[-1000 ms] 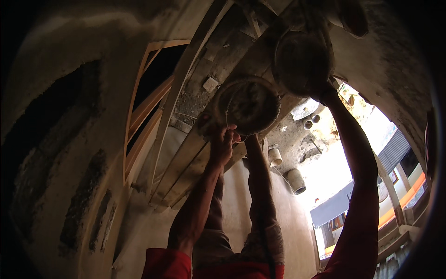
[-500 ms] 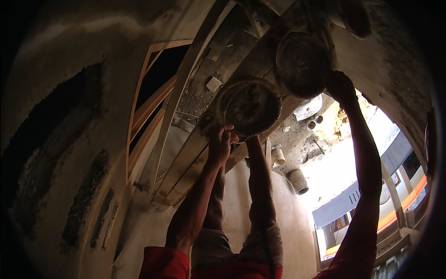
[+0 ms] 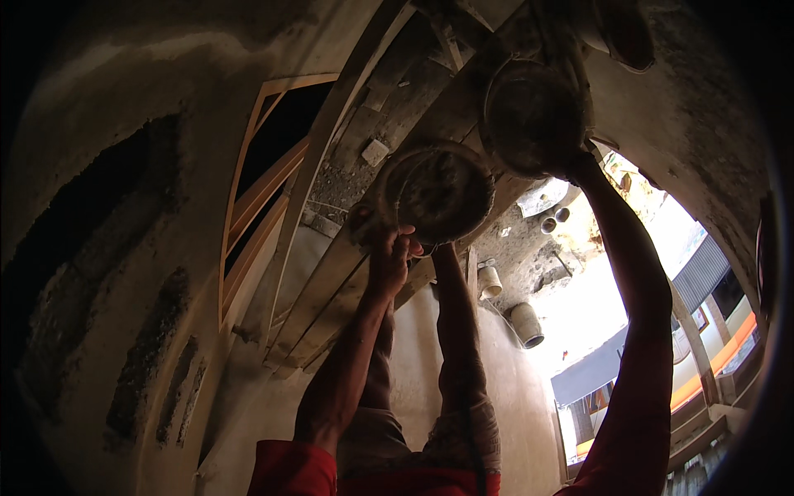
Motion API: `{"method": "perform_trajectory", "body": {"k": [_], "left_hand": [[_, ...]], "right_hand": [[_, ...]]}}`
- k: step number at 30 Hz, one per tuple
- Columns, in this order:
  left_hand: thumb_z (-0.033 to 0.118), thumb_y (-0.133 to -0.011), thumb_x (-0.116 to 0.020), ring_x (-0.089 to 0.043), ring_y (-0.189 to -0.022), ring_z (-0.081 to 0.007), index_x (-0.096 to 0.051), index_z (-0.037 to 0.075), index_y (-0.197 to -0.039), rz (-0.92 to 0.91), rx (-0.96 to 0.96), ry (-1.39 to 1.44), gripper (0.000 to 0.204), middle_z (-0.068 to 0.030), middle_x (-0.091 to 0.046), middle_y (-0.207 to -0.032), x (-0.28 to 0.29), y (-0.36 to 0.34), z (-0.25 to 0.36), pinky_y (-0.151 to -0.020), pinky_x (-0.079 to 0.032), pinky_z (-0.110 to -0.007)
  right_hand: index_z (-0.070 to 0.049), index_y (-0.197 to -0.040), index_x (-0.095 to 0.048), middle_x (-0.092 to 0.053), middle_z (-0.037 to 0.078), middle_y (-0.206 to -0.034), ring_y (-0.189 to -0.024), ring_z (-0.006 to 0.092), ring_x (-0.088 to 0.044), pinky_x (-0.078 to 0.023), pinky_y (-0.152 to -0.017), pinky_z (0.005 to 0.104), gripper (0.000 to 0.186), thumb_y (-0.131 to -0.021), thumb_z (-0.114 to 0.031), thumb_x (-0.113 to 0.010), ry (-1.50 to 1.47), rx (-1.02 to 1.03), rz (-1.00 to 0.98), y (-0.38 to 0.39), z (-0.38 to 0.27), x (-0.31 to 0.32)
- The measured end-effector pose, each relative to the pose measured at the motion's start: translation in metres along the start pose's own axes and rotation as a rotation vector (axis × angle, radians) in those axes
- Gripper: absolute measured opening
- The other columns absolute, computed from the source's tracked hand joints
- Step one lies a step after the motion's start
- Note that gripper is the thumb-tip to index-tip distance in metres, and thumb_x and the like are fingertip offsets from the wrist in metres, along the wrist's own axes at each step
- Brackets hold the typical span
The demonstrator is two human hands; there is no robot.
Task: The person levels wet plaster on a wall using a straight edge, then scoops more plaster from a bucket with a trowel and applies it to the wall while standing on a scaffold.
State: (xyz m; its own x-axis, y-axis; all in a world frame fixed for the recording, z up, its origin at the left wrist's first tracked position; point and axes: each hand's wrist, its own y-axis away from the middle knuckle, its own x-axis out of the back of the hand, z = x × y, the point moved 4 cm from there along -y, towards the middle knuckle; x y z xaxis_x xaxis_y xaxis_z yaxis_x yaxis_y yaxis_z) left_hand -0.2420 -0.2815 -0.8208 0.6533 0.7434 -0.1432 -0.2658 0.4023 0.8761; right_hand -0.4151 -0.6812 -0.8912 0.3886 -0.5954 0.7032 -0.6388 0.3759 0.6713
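Note:
My left hand (image 3: 389, 255) is closed at the near rim of a dark round bucket (image 3: 438, 197), where a thin wire handle loops down. Dark residue coats the inside of this bucket. To the right and farther off is a second dark bucket (image 3: 533, 116), its open mouth facing me. My right hand (image 3: 576, 165), at the end of an outstretched arm, is closed at that bucket's near right rim. Deep shadow hides most of its fingers. Both buckets are over wooden planks (image 3: 318, 306).
Far below on the ground are two pale buckets (image 3: 525, 325) and some small round containers (image 3: 548, 225). A wooden frame (image 3: 225, 273) and a long beam (image 3: 310, 165) stand at the left. Another dark container (image 3: 624, 35) is at the top right. Bright daylight enters from the right.
My right hand has moved left and slightly nearer, along the rim of the second bucket. My left hand keeps its grip on the nearer bucket. The view has shifted a little.

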Motion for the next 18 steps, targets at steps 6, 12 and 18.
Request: {"method": "perform_trajectory", "body": {"k": [6, 12, 18], "left_hand": [[0.010, -0.099, -0.041, -0.063, -0.077, -0.0155, -0.053, 0.000, -0.114, 0.032, -0.069, -0.066, 0.022, -0.0076, -0.060, -0.081, 0.012, 0.005, 0.002, -0.073, -0.053, -0.031], [0.011, -0.099, -0.041, -0.063, -0.077, -0.0159, -0.053, 0.000, -0.115, 0.044, -0.024, -0.046, 0.023, -0.0075, -0.061, -0.081, 0.011, 0.009, 0.007, -0.074, -0.052, -0.030], [0.013, -0.099, -0.041, -0.064, -0.077, -0.0161, -0.053, -0.001, -0.114, 0.024, -0.074, -0.100, 0.024, -0.0083, -0.062, -0.081, 0.004, 0.002, 0.002, -0.073, -0.052, -0.030]], "right_hand": [[-0.010, -0.083, -0.062, -0.055, 0.002, -0.056, -0.045, 0.0113, -0.049, -0.042, -0.044, 0.0286, 0.034, -0.085, -0.044, -0.063, -0.511, -0.449, -0.481, 0.025, -0.052, 0.088], [-0.005, -0.090, -0.063, -0.064, 0.015, -0.082, -0.073, 0.0329, -0.062, -0.050, -0.066, 0.0449, 0.017, -0.086, -0.021, -0.060, 0.412, 0.157, 0.216, 0.005, -0.027, 0.078], [-0.005, -0.108, -0.056, -0.063, 0.011, -0.080, -0.078, 0.0288, -0.061, -0.049, -0.072, 0.0429, 0.028, -0.084, -0.018, -0.062, 0.214, 0.366, 0.541, 0.008, 0.023, -0.023]]}}
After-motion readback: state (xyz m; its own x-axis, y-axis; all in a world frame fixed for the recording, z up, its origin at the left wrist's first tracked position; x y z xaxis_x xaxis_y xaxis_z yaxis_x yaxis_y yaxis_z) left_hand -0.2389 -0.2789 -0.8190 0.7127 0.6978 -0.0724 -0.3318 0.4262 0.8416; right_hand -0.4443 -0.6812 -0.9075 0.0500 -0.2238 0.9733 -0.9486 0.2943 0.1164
